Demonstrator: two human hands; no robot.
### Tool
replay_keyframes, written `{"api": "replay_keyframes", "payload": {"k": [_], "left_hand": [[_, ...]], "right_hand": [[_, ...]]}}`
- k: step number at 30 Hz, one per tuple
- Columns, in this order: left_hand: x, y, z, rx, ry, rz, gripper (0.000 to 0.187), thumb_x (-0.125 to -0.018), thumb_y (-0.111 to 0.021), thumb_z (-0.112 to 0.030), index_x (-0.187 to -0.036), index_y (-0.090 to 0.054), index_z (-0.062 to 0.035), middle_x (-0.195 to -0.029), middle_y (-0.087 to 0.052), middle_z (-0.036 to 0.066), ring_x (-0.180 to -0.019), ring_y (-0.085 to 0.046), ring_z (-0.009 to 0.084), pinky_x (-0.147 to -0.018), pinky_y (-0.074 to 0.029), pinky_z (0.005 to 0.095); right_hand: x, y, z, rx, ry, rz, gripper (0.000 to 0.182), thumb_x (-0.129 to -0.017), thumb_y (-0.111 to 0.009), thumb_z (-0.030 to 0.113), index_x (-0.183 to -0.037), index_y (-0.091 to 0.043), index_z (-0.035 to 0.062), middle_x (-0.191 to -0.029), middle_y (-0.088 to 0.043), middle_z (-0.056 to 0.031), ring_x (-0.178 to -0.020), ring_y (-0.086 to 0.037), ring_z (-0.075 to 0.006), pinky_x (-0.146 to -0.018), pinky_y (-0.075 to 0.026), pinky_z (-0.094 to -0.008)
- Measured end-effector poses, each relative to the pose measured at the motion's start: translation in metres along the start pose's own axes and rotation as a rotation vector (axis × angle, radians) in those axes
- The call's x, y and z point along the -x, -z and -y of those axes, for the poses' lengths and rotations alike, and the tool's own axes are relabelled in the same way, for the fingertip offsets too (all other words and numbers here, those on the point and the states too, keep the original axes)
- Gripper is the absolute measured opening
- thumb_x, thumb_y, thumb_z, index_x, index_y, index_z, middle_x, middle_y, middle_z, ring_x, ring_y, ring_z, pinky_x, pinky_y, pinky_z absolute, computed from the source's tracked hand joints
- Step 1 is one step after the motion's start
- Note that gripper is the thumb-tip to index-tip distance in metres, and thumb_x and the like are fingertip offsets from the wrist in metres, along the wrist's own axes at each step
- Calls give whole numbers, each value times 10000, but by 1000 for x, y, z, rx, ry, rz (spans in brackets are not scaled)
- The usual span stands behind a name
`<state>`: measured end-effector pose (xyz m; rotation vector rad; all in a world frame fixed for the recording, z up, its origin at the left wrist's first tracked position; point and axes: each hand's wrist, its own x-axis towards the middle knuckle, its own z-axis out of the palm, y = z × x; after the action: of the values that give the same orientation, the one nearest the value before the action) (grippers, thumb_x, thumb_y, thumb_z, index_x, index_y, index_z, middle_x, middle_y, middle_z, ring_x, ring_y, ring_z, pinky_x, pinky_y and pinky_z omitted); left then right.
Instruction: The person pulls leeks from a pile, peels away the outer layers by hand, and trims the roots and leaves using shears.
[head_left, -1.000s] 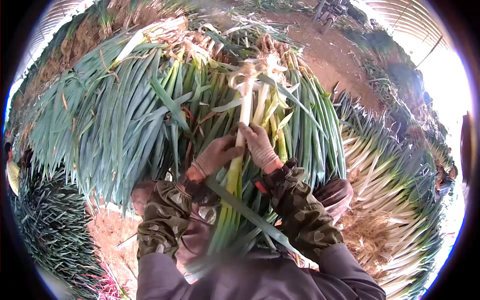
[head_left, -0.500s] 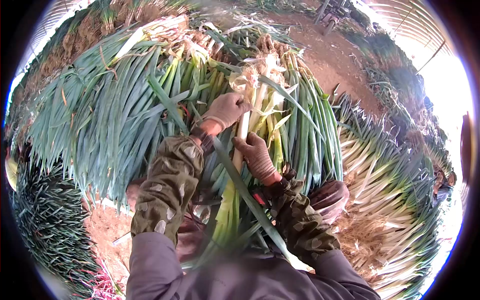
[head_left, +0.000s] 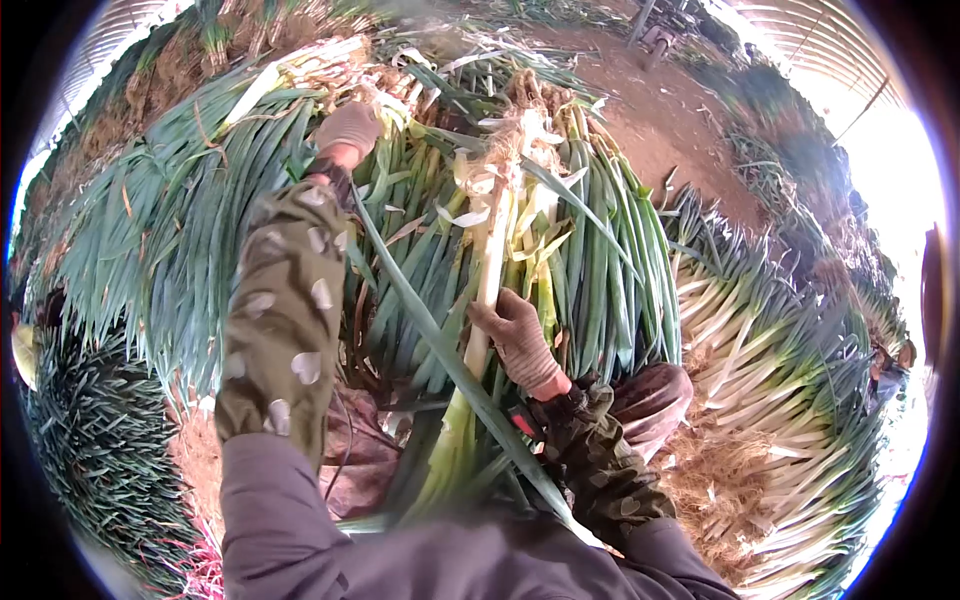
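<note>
In a tan knitted glove, my right hand is wrapped round the pale stalk of a leek, whose shaggy root end points away from me. My left hand, gloved too, is stretched forward to the upper left, at the root ends of a big heap of leeks; its fingers are partly hidden, so their hold is unclear. A long green leaf runs slantwise from near my left wrist past the held stalk. More leeks lie just right of the held one.
Rows of white-stemmed leeks lie at the right, roots towards my knee. Dark green leaf tops fill the lower left, near pink ties. Bare soil stretches behind, with a wheeled machine at the far top.
My left hand has left the held stalk and moved up and left to the heap. My right hand keeps its hold and has shifted slightly down and right.
</note>
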<state>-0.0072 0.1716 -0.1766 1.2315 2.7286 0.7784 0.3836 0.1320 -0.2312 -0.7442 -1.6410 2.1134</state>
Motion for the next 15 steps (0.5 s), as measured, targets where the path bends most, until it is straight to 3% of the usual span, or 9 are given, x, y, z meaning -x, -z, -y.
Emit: {"api": "replay_keyframes", "payload": {"k": [2, 4, 5, 6, 7, 9, 12, 15], "left_hand": [[51, 18, -29, 467, -70, 220, 250, -844, -771, -302, -912, -758, -62, -784, -731, 79, -726, -731, 159, -562, -563, 318], [97, 13, -55, 619, -191, 554, 535, -815, -827, -451, -1082, -679, -12, -925, -714, 103, -659, -683, 141, -536, -539, 250], [117, 4, -65, 745, -139, 593, 637, -825, -820, -494, -1159, -626, 12, -919, -695, 108, -649, -666, 137, -549, -539, 242], [124, -27, -62, 940, -208, 524, 653, -863, -791, -488, -1211, -588, 27, -959, -676, 103, -672, -661, 136, -564, -538, 233], [132, -29, -69, 934, -174, 585, 704, -864, -788, -492, -1274, -548, 27, -1012, -664, 103, -682, -645, 126, -565, -537, 243], [132, -50, -69, 966, -174, 654, 708, -865, -786, -498, -1284, -545, 18, -1016, -661, 86, -658, -627, 123, -553, -525, 250], [136, -50, -75, 1191, 5, 557, 591, -889, -765, -494, -1227, -614, -33, -906, -644, -11, -653, -612, 61, -570, -491, 228], [122, -45, -76, 1150, -24, 824, 537, -895, -746, -525, -1160, -675, -64, -863, -644, -13, -624, -592, 65, -566, -487, 229]], "right_hand": [[1, -1, 7, -52, -62, 40, 285, -978, -664, 193, -1115, -579, -43, -852, -637, -60, -713, -664, -162, -667, -550, -317], [-1, -5, -2, -260, -90, 76, 300, -977, -648, 177, -1158, -565, -47, -879, -611, -63, -695, -629, -167, -657, -534, -314], [1, -8, -1, -292, -95, 59, 309, -975, -640, 169, -1177, -557, -49, -884, -602, -65, -687, -618, -169, -649, -528, -313], [3, -10, -1, -312, -100, 80, 312, -974, -635, 166, -1183, -551, -49, -888, -597, -63, -684, -612, -168, -641, -523, -313], [5, -11, -1, -333, -105, 98, 316, -972, -631, 164, -1189, -545, -49, -891, -591, -62, -680, -605, -167, -632, -517, -313], [8, -10, 1, -351, -120, 115, 317, -969, -624, 160, -1196, -535, -43, -885, -581, -56, -666, -591, -165, -616, -505, -312], [10, -3, 2, -313, -148, 152, 301, -985, -629, 204, -1175, -534, -10, -828, -546, -28, -612, -548, -149, -581, -469, -305], [11, -1, -14, -446, -155, 139, 320, -1002, -639, 268, -1157, -541, 6, -793, -526, -20, -597, -536, -139, -575, -463, -302]]}}
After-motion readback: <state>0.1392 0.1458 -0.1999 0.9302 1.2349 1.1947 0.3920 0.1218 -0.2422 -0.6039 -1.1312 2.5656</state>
